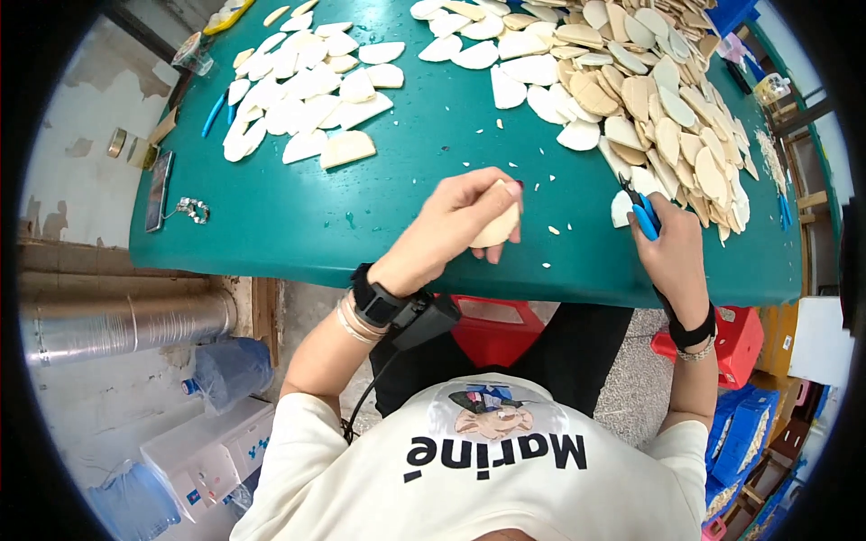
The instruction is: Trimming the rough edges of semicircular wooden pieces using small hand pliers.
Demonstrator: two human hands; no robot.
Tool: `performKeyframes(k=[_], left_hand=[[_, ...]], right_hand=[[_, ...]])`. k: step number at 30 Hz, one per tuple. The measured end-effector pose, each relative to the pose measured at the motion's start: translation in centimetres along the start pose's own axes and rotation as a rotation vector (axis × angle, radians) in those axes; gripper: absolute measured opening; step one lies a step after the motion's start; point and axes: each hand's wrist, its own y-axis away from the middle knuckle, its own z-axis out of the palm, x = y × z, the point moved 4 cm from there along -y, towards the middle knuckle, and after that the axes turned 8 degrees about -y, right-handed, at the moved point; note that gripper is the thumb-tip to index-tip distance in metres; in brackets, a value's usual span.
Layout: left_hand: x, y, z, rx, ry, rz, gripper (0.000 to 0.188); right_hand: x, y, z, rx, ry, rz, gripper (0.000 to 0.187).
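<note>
My left hand (465, 212) is closed on a flat cream half-round piece (496, 229), held between thumb and fingers above the table's near edge. In my right hand (672, 248) are blue-handled nippers (645, 216), their dark jaws pointing away from me, beside the nearest pieces of a large heap. That heap (667, 108) of cream, tan and greyish flat pieces covers the far right of the table. A looser spread of paler pieces (307, 86) lies at the far left. What the pieces are made of, I cannot tell.
Small pale scraps (554, 229) dot the green tabletop (379, 198). At its left edge are a phone (159, 191), a bracelet (193, 210) and another blue-handled tool (215, 113). Below stand a red stool (496, 329) and, at right, blue crates (744, 433) of pieces.
</note>
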Motion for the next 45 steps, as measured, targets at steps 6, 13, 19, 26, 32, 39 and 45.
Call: performKeyframes(k=[6,13,19,26,32,39,45], left_hand=[[2.9,1.5,-6.9,0.386,-0.154,0.073,0.035],[4.5,3.0,-17.0,0.412,-0.044,0.206,0.04],[5.9,5.0,-15.5,0.94,-0.619,0.294,0.061],[2.3,2.3,-1.9,-0.018,-0.032,-0.077,0.053],[0.0,1.5,4.4,-0.44,0.448,-0.098,0.042],[0.6,1.1,3.4,-0.257,0.094,0.023,0.029],[-0.1,0.9,3.4,-0.207,0.022,0.033,0.028]], right_hand=[[5.1,0.1,-0.7,0.154,0.178,0.074,0.027],[5.7,-0.4,0.3,0.143,0.131,0.189,0.04],[5.5,-0.8,0.2,0.124,0.004,0.209,0.04],[-0.8,0.4,0.0,0.241,-0.139,-0.628,0.026],[-6.8,3.6,0.7,0.148,-0.02,-1.138,0.028],[-3.8,1.9,1.0,0.01,-0.319,-0.334,0.038],[-3.6,1.6,2.5,-0.24,-0.422,-0.15,0.03]])
